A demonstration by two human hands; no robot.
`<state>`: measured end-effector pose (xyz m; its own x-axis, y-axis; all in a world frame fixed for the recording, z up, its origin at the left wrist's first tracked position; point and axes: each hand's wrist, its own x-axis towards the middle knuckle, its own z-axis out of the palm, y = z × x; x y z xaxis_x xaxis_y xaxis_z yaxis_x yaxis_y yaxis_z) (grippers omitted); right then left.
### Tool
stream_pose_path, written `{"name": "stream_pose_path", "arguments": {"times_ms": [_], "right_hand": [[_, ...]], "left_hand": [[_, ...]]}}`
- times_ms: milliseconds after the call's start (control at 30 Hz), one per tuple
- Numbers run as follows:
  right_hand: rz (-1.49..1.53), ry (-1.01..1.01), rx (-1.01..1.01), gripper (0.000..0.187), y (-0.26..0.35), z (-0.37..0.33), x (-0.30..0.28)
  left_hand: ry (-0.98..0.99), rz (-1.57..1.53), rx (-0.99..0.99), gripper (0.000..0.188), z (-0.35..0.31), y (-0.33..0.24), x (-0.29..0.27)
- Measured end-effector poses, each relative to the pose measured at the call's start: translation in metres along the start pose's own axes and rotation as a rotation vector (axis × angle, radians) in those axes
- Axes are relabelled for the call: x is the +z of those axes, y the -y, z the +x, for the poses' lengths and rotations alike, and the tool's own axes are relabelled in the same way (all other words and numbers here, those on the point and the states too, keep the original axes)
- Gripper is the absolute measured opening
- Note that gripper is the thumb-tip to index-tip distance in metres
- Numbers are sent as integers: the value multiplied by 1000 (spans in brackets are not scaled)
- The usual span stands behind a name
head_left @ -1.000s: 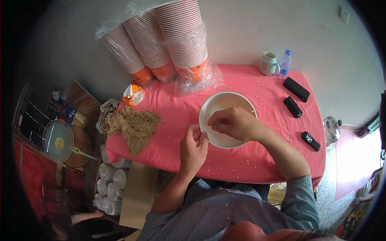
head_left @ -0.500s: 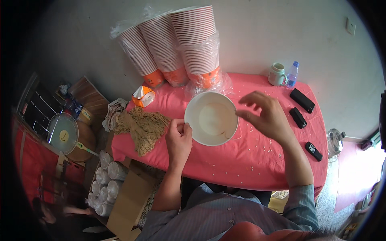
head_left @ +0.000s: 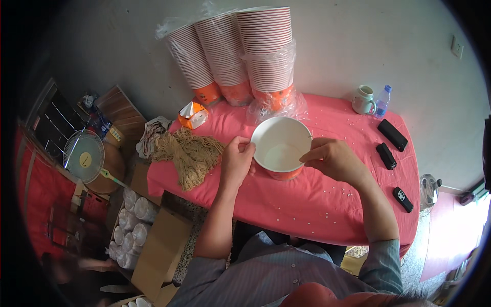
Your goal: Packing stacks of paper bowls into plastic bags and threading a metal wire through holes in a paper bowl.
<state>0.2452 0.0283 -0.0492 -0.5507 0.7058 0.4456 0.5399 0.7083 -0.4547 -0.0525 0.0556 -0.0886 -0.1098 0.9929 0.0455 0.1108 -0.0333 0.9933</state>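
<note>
A large round paper tub (head_left: 276, 139), white inside with an orange and red outside, is tilted toward me over the table. My left hand (head_left: 237, 162) grips its left rim, thumb on top and fingers behind. At the right rim my right hand (head_left: 335, 159) is closed in a pinch, fingertips against the edge. Whatever lies between those fingertips is too small or hidden to make out. A bundle of tan cords (head_left: 190, 157) lies left of my left hand. Behind the tub stand tall stacks of similar tubs (head_left: 266, 56), partly wrapped in clear plastic.
A red cloth covers the table (head_left: 286, 215), with small white bits scattered right of centre. An orange-and-white packet (head_left: 193, 115) sits at back left. Mug (head_left: 364, 100), bottle (head_left: 383, 101) and black objects (head_left: 392, 135) line the right. A carton (head_left: 162, 245) with wrapped white cups stands lower left.
My right hand has come down from an open pose to a pinch at the tub's right rim. The tub has tipped, showing its orange lower side. The whole view has shifted slightly.
</note>
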Motion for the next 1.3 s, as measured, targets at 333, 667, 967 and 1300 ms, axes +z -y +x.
{"name": "stream_pose_path", "arguments": {"times_ms": [333, 667, 967, 1300], "right_hand": [[842, -229, 248, 13, 9, 2, -32], [738, -296, 255, 18, 34, -10, -55], [813, -288, 239, 19, 37, -11, -59], [775, -385, 306, 18, 31, -15, -74]], "left_hand": [[42, 97, 37, 20, 12, 0, 11], [290, 169, 693, 40, -41, -59, 56], [524, -37, 478, 18, -43, -56, 94], [514, 18, 284, 22, -49, -53, 41]]}}
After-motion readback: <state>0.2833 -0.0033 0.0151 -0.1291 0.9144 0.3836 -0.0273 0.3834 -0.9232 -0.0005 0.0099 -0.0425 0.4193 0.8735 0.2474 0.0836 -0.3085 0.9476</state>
